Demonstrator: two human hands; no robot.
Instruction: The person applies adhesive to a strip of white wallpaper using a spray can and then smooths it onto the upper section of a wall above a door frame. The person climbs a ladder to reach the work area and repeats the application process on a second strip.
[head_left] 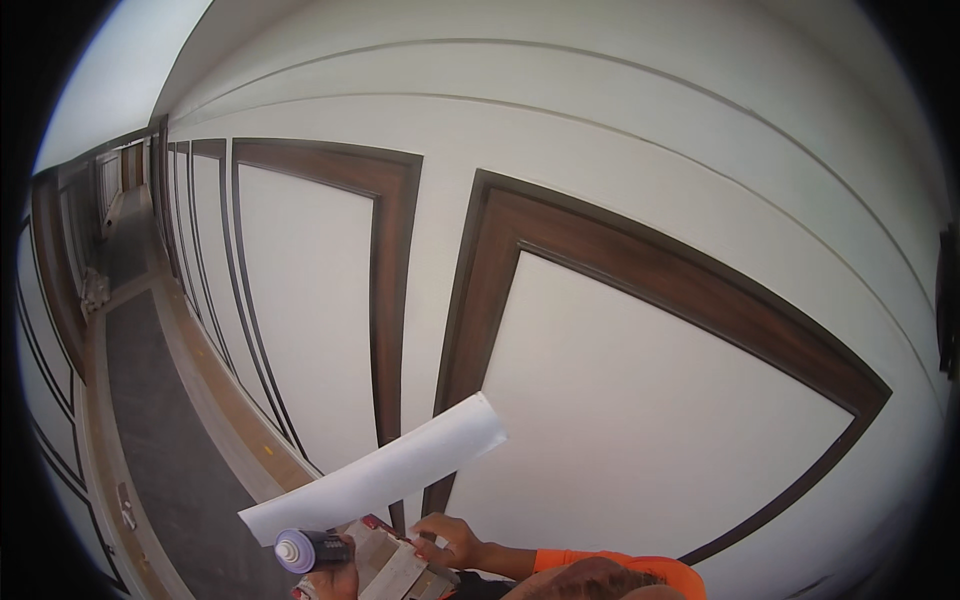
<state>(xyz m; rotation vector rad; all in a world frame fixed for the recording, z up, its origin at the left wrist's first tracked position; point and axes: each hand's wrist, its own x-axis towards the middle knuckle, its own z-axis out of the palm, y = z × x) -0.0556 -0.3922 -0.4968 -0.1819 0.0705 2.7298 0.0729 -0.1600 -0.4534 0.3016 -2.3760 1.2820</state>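
My left hand (340,578), low in the picture, is wrapped around a dark spray can (318,549) with a pale purple top, which lies tilted to the left. Just beyond the can stretches a long, curved white sheet (385,460), slanting up to the right in front of the wall; what holds it up is hidden. My right hand (452,545) is bent with its fingers closed at a tan, blocky object (395,570) with red parts. What those fingers grip, if anything, I cannot make out. An orange sleeve (610,565) covers the upper right arm.
Ahead stands a white wall (440,240) with dark brown wooden frame mouldings (650,270). On the left a long corridor runs away, its grey floor strip (180,430) bordered in tan. Small items (127,507) and a clear, crumpled bundle (95,290) lie along its left side.
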